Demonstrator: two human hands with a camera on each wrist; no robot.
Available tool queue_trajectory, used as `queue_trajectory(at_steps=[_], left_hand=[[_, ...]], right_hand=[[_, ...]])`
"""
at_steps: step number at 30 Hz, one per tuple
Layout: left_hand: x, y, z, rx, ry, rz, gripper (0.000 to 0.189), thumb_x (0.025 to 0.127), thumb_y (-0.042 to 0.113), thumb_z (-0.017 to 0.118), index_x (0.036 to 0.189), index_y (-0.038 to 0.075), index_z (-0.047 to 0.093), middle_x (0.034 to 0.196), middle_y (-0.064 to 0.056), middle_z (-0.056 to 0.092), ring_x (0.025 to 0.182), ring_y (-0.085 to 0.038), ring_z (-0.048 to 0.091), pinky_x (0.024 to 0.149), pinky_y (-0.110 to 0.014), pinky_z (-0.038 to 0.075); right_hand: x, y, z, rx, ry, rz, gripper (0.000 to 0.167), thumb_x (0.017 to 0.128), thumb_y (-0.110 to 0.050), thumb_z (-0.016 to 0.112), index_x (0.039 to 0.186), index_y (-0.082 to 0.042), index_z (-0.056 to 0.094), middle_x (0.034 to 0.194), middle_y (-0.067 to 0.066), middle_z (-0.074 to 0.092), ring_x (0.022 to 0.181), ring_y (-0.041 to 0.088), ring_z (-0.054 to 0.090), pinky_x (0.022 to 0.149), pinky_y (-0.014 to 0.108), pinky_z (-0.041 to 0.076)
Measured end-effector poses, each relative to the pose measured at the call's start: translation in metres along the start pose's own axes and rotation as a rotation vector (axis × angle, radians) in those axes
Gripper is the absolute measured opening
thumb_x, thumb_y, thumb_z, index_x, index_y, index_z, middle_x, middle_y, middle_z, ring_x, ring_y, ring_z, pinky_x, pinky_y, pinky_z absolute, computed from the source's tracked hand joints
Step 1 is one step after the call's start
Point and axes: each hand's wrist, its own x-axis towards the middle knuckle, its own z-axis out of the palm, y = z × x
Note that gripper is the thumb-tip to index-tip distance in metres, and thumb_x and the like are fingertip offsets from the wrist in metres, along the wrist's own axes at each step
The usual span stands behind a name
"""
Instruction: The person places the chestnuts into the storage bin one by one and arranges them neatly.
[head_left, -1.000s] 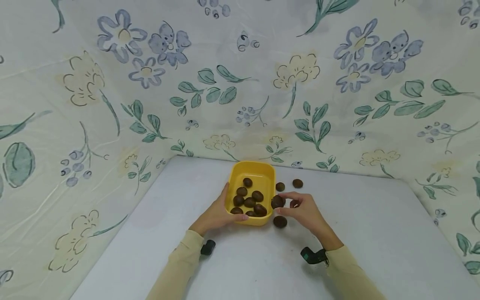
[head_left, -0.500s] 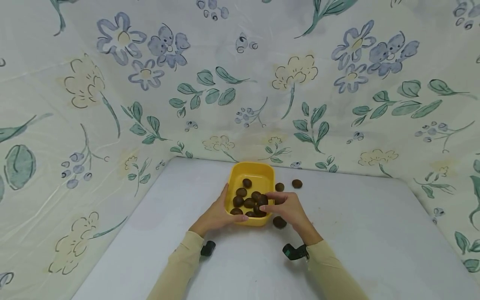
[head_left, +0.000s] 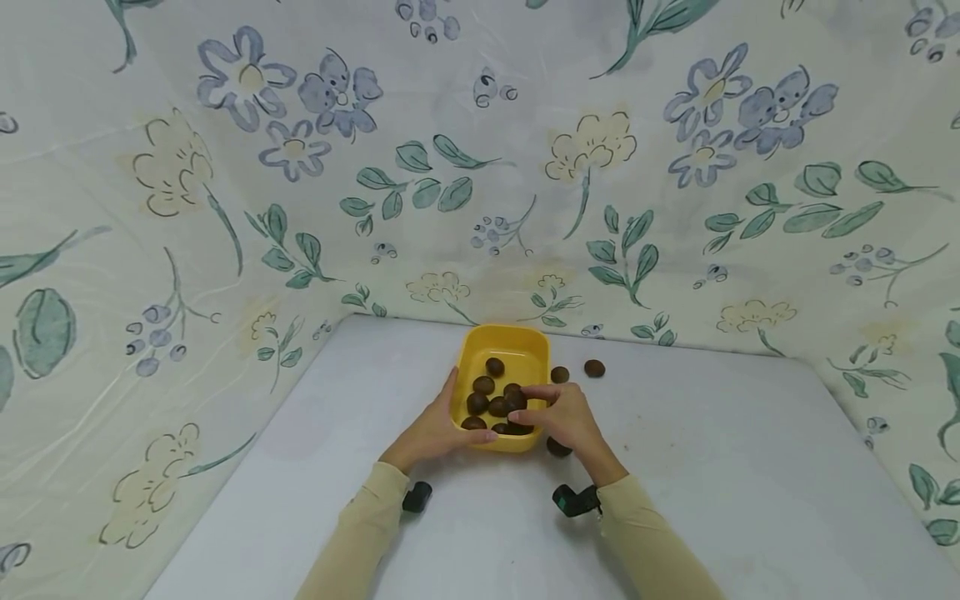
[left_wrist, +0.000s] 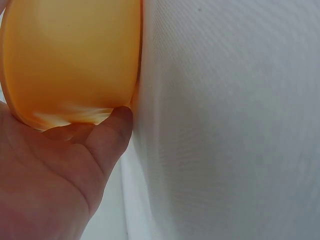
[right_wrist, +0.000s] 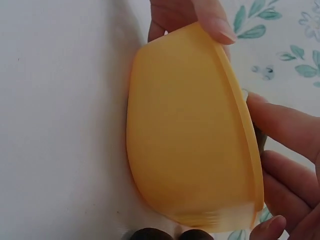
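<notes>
Shifted leftward since a second ago, from just outside the yellow tub [head_left: 527,362] to above its near right part: right hand [head_left: 567,414], along with a brown nut [head_left: 516,402] pinched between thumb and forefinger. Held by the fingertips alone, probably to suit so small and round a thing and to keep the palm outside the rim. Hard to say whether touching the nuts below or just above them. Kept in the same spot meanwhile, on the worktop [head_left: 712,467]: tub, gripped at its near left corner by the left hand [head_left: 431,427], with thumb over the near rim and fingers along the left wall, seemingly to steady so light a thing while leaving the right side free for reaching in. Gathered mostly in the near half of the tub: several more nuts [head_left: 477,403], with bare floor beyond, perhaps because of a slight tilt, though not readable from these angles. Lying loose to the right of the tub: two nuts [head_left: 559,375] by its far half and another nut [head_left: 558,447] by the near right corner, partly covered by the right hand, all within its easy reach.
</notes>
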Motion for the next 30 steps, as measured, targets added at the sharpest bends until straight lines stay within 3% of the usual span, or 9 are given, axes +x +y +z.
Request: queue_trajectory(at_steps=[7, 10, 14, 22, 30], left_hand=[[-0.001, -0.001, 0.000, 0.000, 0.000, 0.009, 0.140, 0.072, 0.060, 0.088, 0.168, 0.020, -0.007, 0.175, -0.014, 0.015, 0.160, -0.039, 0.024, 0.128, -0.062, 0.025], [-0.001, -0.001, 0.000, 0.000, -0.007, 0.008, 0.141, 0.072, 0.061, 0.088, 0.167, 0.020, -0.007, 0.175, -0.014, 0.014, 0.160, -0.039, 0.024, 0.127, -0.062, 0.025], [-0.001, 0.001, 0.000, -0.003, -0.008, 0.006, 0.141, 0.072, 0.061, 0.088, 0.167, 0.020, -0.007, 0.175, -0.014, 0.013, 0.160, -0.039, 0.023, 0.127, -0.063, 0.025], [0.002, 0.000, 0.003, 0.008, -0.014, 0.005, 0.141, 0.072, 0.062, 0.087, 0.167, 0.020, -0.007, 0.175, -0.014, 0.013, 0.160, -0.039, 0.023, 0.127, -0.063, 0.025], [0.001, -0.001, 0.001, 0.008, 0.000, -0.014, 0.141, 0.070, 0.064, 0.088, 0.168, 0.020, -0.005, 0.175, -0.014, 0.014, 0.160, -0.039, 0.024, 0.127, -0.063, 0.026]], right_hand=[[0.001, -0.009, 0.005, -0.121, 0.011, -0.043, 0.049, 0.077, -0.032, 0.093, 0.121, -0.013, 0.079, 0.132, 0.011, 0.073, 0.127, 0.033, 0.064, 0.101, 0.046, 0.060], [0.000, -0.011, 0.007, -0.204, 0.017, -0.042, 0.050, 0.076, -0.036, 0.093, 0.119, -0.016, 0.080, 0.128, 0.008, 0.075, 0.127, 0.032, 0.063, 0.106, 0.052, 0.052], [0.001, -0.011, 0.010, -0.310, 0.030, -0.062, 0.050, 0.076, -0.040, 0.092, 0.118, -0.016, 0.080, 0.121, 0.007, 0.077, 0.121, 0.033, 0.061, 0.102, 0.061, 0.042], [0.003, -0.002, 0.018, -0.362, 0.032, -0.060, 0.048, 0.076, -0.043, 0.092, 0.114, -0.016, 0.082, 0.118, 0.007, 0.078, 0.114, 0.031, 0.065, 0.096, 0.057, 0.045], [0.008, -0.004, 0.026, -0.434, 0.032, -0.042, 0.050, 0.075, -0.044, 0.092, 0.116, -0.017, 0.081, 0.116, 0.006, 0.078, 0.111, 0.029, 0.066, 0.100, 0.057, 0.044]])
